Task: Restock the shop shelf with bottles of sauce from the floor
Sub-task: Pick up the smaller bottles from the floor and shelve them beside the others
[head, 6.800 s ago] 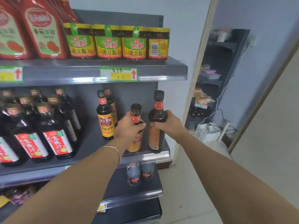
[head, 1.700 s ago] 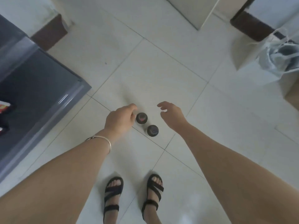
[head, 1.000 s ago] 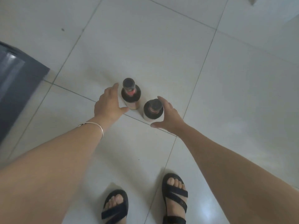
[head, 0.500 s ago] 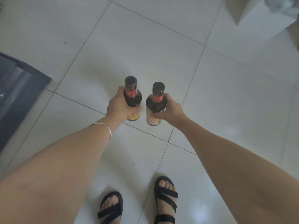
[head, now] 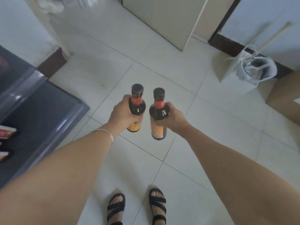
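Observation:
I hold two dark sauce bottles upright in the air above the white tiled floor. My left hand [head: 121,115] grips the left sauce bottle [head: 137,108], which has a black cap, a red neck band and a yellow label. My right hand [head: 172,118] grips the right sauce bottle [head: 158,115], which has an orange label with a barcode at its foot. The two bottles are close together but apart. The grey bottom shelf [head: 48,120] of the shop shelf juts in from the left.
A white paper bag [head: 233,73] with a plastic bag inside stands at the right by the wall. A cardboard box [head: 285,99] lies at the far right edge. A pale door panel [head: 162,18] is at the top. My sandalled feet [head: 138,207] are below.
Both hands closed on the two bottles standing on the floor and lifted them. The view has tilted up, so the shelf base and the bags have come into sight.

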